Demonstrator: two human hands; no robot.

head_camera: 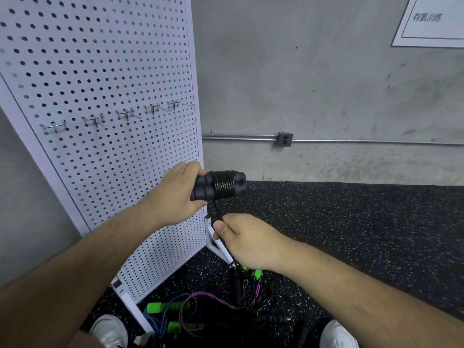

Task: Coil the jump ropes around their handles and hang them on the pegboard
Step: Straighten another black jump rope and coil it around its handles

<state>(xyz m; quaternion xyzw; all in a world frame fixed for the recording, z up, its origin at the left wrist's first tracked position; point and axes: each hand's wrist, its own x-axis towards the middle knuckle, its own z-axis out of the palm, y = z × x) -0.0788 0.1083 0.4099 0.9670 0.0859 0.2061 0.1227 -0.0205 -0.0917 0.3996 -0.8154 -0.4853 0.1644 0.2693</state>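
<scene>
One pegboard carries five bare hooks; nothing is hung yet. Several loose ropes lie tangled on the floor at its base. Left hand grips the paired black handles, wound with many turns, near the pegboard's right edge. Right hand fingers pinch the short tail beneath.

The person's left forearm and right forearm are bare all the way from the lower edge of the view to the wrists, thick towards the elbow and narrowing forward. The left grip and right grip are bare as well, and the right thumb shows a short, trimmed nail. On the feet are pale shoes, white going to light grey: the left shoe has a rounded toe, while the right shoe shows only its toe.
</scene>
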